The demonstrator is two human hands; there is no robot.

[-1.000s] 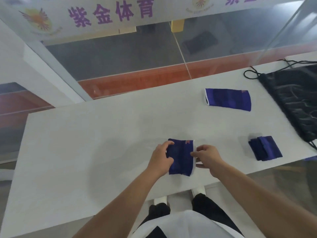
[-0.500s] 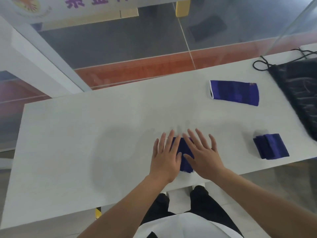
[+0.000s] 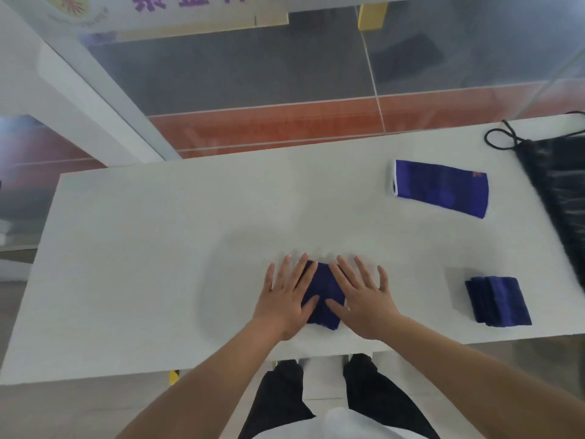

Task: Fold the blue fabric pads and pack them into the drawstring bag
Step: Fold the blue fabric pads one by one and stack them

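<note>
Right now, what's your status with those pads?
Both hands open: left hand and right hand pressing the middle pad flat. Folded pad lies right; unfolded pad beyond it. Drawstring bag unobstructed.

White table point(image 3: 142, 248), sports-hall floor behind.
Beyond the table: grey floor point(image 3: 237, 77), orange-red strip point(image 3: 269, 122); white pillar point(image 3: 79, 99) far left; purple-lettered banner point(image 3: 190, 7) above.

A: Surface point(image 3: 152, 248): white, rectangular, matte.
B: Noted. Beyond the far edge?
A: Grey floor point(image 3: 221, 74), red-orange band point(image 3: 269, 122), thin white lines; dark rectangular patch point(image 3: 408, 58) on the grey.
B: Higher up?
A: White banner point(image 3: 196, 11), purple characters; yellow block point(image 3: 372, 15) near it. White post point(image 3: 95, 99) slanting at left.
</note>
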